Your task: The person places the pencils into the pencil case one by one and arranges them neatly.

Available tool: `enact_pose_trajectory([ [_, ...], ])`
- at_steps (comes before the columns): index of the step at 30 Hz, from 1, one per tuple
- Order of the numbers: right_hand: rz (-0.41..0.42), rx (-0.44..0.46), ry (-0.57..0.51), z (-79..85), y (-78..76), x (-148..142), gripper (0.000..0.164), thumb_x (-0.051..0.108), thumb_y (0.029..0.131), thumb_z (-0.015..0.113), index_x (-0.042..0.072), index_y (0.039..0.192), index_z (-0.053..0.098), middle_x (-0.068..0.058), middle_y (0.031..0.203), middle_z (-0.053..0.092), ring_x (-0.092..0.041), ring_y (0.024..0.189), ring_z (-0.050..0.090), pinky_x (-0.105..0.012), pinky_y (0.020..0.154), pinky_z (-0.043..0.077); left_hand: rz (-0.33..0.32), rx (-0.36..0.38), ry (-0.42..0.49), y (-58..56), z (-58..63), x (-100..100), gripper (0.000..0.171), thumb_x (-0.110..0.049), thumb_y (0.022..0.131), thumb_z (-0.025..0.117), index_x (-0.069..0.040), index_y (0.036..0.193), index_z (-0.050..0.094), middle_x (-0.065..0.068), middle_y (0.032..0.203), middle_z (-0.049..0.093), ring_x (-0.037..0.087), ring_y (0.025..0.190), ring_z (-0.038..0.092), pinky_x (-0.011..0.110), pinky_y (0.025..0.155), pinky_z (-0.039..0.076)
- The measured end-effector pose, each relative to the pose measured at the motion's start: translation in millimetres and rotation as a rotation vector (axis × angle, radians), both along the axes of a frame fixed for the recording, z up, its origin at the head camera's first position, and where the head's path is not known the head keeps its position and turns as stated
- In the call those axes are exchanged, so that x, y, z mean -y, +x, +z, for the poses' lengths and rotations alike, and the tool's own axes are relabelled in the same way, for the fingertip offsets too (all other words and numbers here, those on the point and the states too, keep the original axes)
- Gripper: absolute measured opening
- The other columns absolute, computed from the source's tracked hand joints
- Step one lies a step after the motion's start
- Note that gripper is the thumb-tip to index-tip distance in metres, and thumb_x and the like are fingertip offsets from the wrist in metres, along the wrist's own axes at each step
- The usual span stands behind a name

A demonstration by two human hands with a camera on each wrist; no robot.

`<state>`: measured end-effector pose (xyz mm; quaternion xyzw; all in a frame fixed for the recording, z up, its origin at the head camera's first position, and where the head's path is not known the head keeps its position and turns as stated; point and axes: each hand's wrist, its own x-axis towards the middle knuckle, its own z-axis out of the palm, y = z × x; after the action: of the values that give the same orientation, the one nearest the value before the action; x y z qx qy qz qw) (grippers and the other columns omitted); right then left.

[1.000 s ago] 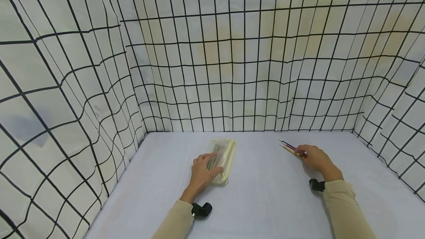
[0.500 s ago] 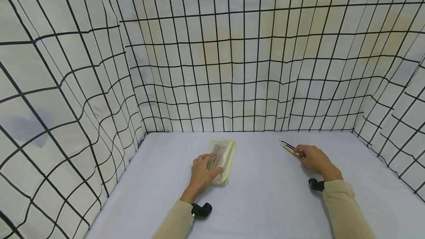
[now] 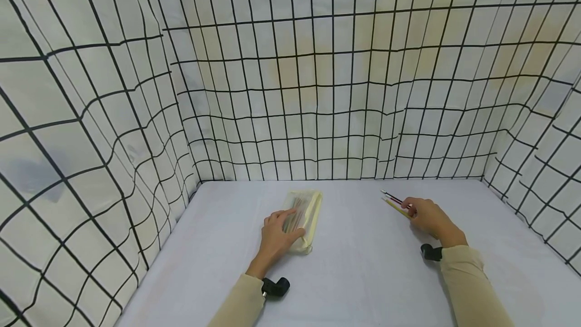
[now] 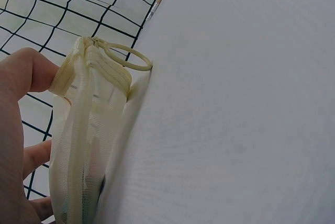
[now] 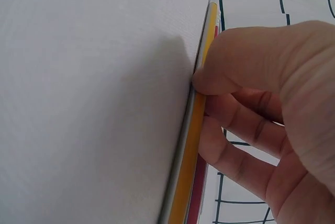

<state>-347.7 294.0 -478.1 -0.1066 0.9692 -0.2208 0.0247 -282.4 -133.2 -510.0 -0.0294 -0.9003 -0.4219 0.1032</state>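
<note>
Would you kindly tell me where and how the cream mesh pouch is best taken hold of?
I'd probably grip the cream mesh pouch across its near half from above left, where the left hand holds it. It lies on the table, longer than wide, so its width looks easier to span, clear of the loop at its near end.

From here I see a pale yellow mesh pouch [image 3: 305,210], faint coloured streaks showing through. Right of the pouch I make out a yellow pencil [image 5: 192,140] and a dark red pencil [image 5: 197,185]. Beneath the pouch, the cloth [image 3: 363,261] is plain white; beyond it, black netting [image 3: 333,54] grids a whitish backdrop [image 3: 345,72] blotched faintly tan. The left sleeve [image 3: 238,302] reads beige.
</note>
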Motion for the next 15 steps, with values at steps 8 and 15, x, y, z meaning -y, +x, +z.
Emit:
enact_pose_trajectory([
  [8,-0.015,0.013,0.0,2.0,1.3,0.5,0.043,-0.005,0.084,0.066,0.004,0.126,0.063,-0.014,0.103,0.072,-0.026,0.09,0.064,-0.048,0.08,0.052,0.0,0.004,0.005,0.1,0.1,-0.6,0.067,-0.04,0.078,0.073,-0.026,0.142,0.061,0.01,0.145,0.053,0.032,0.131,0.042,0.06,0.105,0.037],
  [15,-0.02,0.007,-0.012,3.6,2.7,0.8,0.046,-0.006,0.08,0.069,0.004,0.125,0.063,-0.013,0.1,0.071,-0.025,0.086,0.062,-0.042,0.073,0.051,-0.006,0.004,0.004,0.4,0.6,0.0,0.066,-0.04,0.079,0.073,-0.025,0.142,0.061,0.01,0.145,0.053,0.032,0.132,0.042,0.061,0.106,0.036],
])
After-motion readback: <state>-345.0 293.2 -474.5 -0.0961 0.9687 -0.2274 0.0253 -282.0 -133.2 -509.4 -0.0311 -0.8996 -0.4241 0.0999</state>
